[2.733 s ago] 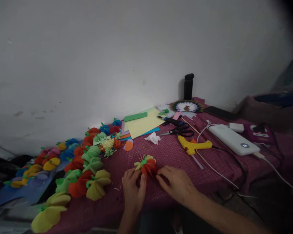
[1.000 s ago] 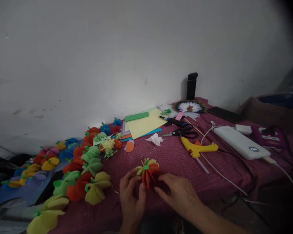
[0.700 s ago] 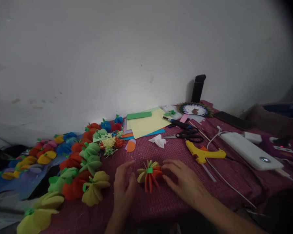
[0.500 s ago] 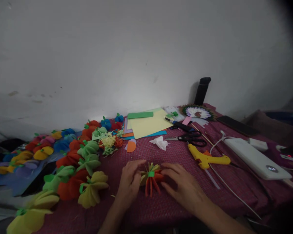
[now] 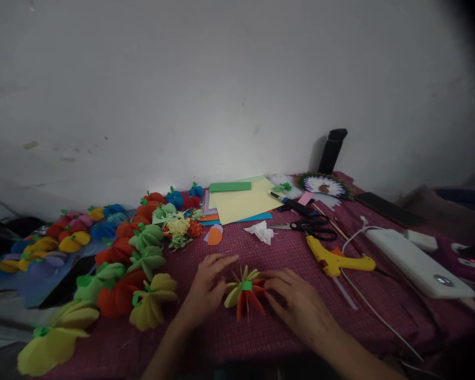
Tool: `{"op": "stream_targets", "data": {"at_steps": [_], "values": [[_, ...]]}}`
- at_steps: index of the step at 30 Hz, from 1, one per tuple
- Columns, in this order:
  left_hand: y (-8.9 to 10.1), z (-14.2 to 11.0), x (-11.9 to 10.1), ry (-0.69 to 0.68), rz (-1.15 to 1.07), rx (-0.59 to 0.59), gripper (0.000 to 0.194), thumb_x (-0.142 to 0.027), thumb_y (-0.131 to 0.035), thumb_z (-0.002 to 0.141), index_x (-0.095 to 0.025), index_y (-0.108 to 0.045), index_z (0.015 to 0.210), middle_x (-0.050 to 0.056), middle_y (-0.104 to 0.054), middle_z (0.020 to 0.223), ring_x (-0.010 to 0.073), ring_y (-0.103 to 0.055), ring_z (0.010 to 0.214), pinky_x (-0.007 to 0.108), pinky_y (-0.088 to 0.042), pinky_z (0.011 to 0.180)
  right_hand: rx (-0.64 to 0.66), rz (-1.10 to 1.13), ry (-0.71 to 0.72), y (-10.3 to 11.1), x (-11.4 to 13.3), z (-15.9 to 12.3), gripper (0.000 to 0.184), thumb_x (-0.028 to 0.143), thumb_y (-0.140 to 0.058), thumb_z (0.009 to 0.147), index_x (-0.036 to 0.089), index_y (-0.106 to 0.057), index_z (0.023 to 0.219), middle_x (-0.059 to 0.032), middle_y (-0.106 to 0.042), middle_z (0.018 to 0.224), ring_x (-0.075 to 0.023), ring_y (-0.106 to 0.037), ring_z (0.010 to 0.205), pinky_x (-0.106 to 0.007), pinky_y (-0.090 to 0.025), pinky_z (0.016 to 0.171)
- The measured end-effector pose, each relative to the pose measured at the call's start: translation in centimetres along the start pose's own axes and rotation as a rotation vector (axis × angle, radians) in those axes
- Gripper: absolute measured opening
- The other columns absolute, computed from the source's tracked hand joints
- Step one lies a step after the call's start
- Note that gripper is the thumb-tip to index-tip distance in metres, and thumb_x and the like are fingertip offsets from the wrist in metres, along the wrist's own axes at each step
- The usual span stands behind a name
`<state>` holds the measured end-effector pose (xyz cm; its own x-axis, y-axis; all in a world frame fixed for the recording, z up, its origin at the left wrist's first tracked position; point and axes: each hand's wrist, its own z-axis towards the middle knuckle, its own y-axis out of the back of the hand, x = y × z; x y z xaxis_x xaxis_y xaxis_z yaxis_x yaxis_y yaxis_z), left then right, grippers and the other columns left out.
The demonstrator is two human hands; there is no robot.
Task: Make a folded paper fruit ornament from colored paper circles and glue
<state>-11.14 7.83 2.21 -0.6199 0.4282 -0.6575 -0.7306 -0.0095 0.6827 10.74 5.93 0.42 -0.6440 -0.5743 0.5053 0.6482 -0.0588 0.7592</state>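
A small paper pumpkin (image 5: 246,287) of yellow and orange folded petals, with a green piece at its middle, rests on the checked cloth between my hands. My right hand (image 5: 295,298) has its fingertips and thumb on the orange petals at the pumpkin's right side. Just left of it, my left hand (image 5: 208,285) is held with fingers apart, off the petals and empty. A yellow paper pumpkin (image 5: 152,301) is the nearest finished-looking piece to my left wrist. Beyond the hands lie a crumpled white tissue (image 5: 260,232) and orange and lilac paper cutouts (image 5: 214,235).
Many coloured paper pumpkins (image 5: 119,250) fill the left side. Coloured paper sheets (image 5: 243,203) lie by the wall. To the right are black scissors (image 5: 306,226), a utility knife (image 5: 295,205), a yellow glue gun (image 5: 336,261), and a white power bank (image 5: 419,261) with cables.
My left hand has drawn back from the petals to the left. On the right, my fingers have closed in on the orange petals, and the front orange petals have spread apart.
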Motion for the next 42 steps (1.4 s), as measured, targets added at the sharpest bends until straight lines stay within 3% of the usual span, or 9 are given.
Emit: {"op": "stream_targets", "data": {"at_steps": [3,7,14,17,22,27,31,35,42], "values": [[0.5,1.1,-0.4,-0.066,-0.022,0.123,0.063,-0.001,-0.037,0.062,-0.03,-0.058,0.114,0.003,-0.054,0.122,0.0175,-0.047,0.116,0.037,-0.037,0.098,0.006,-0.009,0.003,0.0,0.1,0.0,0.018,0.009,-0.05,0.082,0.022,-0.062,0.085,-0.0017,-0.065,0.101,-0.0167,-0.057,0.09,-0.033,-0.046,0.083],[0.5,2.2,-0.5,-0.12,0.006,0.252,0.061,0.0,-0.037,0.062,-0.031,-0.061,0.109,0.002,-0.052,0.126,0.0185,-0.045,0.118,0.04,-0.035,0.1,0.001,-0.022,-0.007,0.0,0.1,-0.1,0.018,0.009,-0.051,0.082,0.023,-0.062,0.085,-0.0012,-0.065,0.1,-0.0162,-0.057,0.09,-0.032,-0.046,0.082],[0.3,1.8,1.1,-0.041,-0.181,0.193,0.037,-0.002,-0.039,0.066,-0.023,-0.066,0.083,0.004,-0.06,0.113,0.0188,-0.052,0.107,0.035,-0.039,0.095,-0.012,-0.022,-0.016,-0.1,0.2,-0.5,0.017,0.01,-0.052,0.083,0.022,-0.062,0.087,0.0002,-0.066,0.1,-0.0164,-0.057,0.089,-0.033,-0.045,0.083],[0.6,2.0,0.9,0.001,-0.309,0.229,0.027,-0.009,-0.043,0.074,-0.019,-0.064,0.087,0.007,-0.062,0.106,0.0192,-0.056,0.098,0.032,-0.044,0.085,-0.007,-0.01,-0.002,-0.2,0.2,-0.5,0.017,0.01,-0.051,0.083,0.022,-0.062,0.087,0.0,-0.065,0.1,-0.017,-0.056,0.089,-0.033,-0.045,0.082],[0.9,3.4,-0.1,0.045,-0.326,0.435,0.055,-0.004,-0.042,0.062,-0.02,-0.058,0.112,0.004,-0.062,0.102,0.0185,-0.054,0.096,0.032,-0.042,0.087,-0.017,-0.015,0.015,-0.3,0.0,-0.6,0.016,0.008,-0.053,0.081,0.021,-0.062,0.084,-0.0005,-0.066,0.099,-0.0178,-0.056,0.087,-0.033,-0.047,0.079],[0.6,4.6,-0.1,-0.007,-0.189,0.553,0.055,-0.006,-0.038,0.059,-0.022,-0.064,0.104,0.003,-0.062,0.098,0.0187,-0.052,0.094,0.033,-0.04,0.088,-0.02,-0.026,0.017,-0.4,-0.2,-0.5,0.016,0.008,-0.054,0.081,0.021,-0.062,0.085,-0.0001,-0.066,0.097,-0.0176,-0.056,0.086,-0.033,-0.047,0.078],[0.7,4.4,0.3,-0.065,-0.205,0.511,0.045,-0.009,-0.039,0.06,-0.019,-0.065,0.096,0.003,-0.062,0.095,0.0189,-0.052,0.091,0.033,-0.038,0.088,-0.007,-0.054,0.006,-0.5,-0.3,-0.6,0.013,0.009,-0.055,0.08,0.02,-0.062,0.084,-0.0015,-0.066,0.089,-0.0183,-0.056,0.082,-0.032,-0.048,0.073],[0.9,3.3,0.9,-0.012,-0.224,0.418,0.035,-0.011,-0.041,0.064,-0.016,-0.063,0.09,0.004,-0.062,0.086,0.0186,-0.054,0.083,0.031,-0.041,0.08,-0.003,-0.058,0.008,-0.7,-0.4,-0.8,0.012,0.009,-0.054,0.08,0.019,-0.062,0.082,-0.0026,-0.065,0.084,-0.0181,-0.057,0.079,-0.031,-0.049,0.071],[0.8,1.4,1.3,0.037,-0.279,0.319,0.03,-0.017,-0.043,0.074,-0.018,-0.061,0.097,0.004,-0.06,0.087,0.0177,-0.055,0.083,0.029,-0.043,0.076,-0.002,-0.028,0.047,-0.2,-0.1,-0.7,0.01,0.011,-0.056,0.079,0.019,-0.062,0.083,-0.0035,-0.065,0.086,-0.0185,-0.055,0.082,-0.032,-0.048,0.073]]}}
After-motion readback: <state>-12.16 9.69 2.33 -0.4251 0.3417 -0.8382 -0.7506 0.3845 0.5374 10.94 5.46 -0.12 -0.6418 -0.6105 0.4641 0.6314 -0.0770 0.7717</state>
